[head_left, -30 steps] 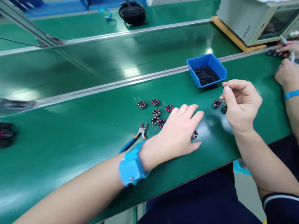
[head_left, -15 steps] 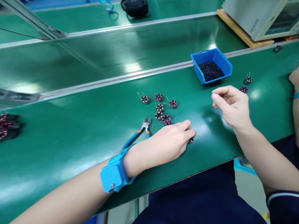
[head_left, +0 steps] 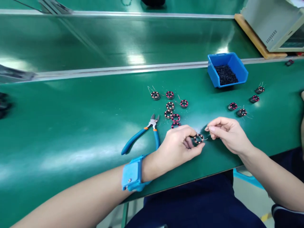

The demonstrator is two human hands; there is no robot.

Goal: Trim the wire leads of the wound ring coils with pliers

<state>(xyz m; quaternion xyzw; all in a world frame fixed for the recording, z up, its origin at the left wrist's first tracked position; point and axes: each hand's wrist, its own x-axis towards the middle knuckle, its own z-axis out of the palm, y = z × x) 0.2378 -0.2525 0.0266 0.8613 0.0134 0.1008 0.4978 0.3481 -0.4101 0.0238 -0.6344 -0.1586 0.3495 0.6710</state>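
Between the thumb and fingers of my left hand (head_left: 184, 142) is a small wound motor stator (head_left: 198, 138), a dark ring with copper-coloured windings. A thin wire lead sticks out from its right side. My right hand (head_left: 224, 131) is closed in a pinch just beside that lead; what sits between its fingertips is too small to make out. Cutting pliers (head_left: 152, 122) with blue handles lie with jaws apart beyond my left wrist. Several more stators (head_left: 170, 105) are grouped past my left hand, some with wire leads standing up.
A blue bin (head_left: 228, 69) of short black pieces (head_left: 225, 75) stands beyond my right hand. Several stators (head_left: 242, 112) lie to its right front. A grey machine (head_left: 270, 28) on a wooden base is at the back right. Part of another person (head_left: 302, 136) shows at the right edge.
My right hand has come down and left, close to the stator. My left hand has turned, so the stator's face now shows. The view has shifted a little.
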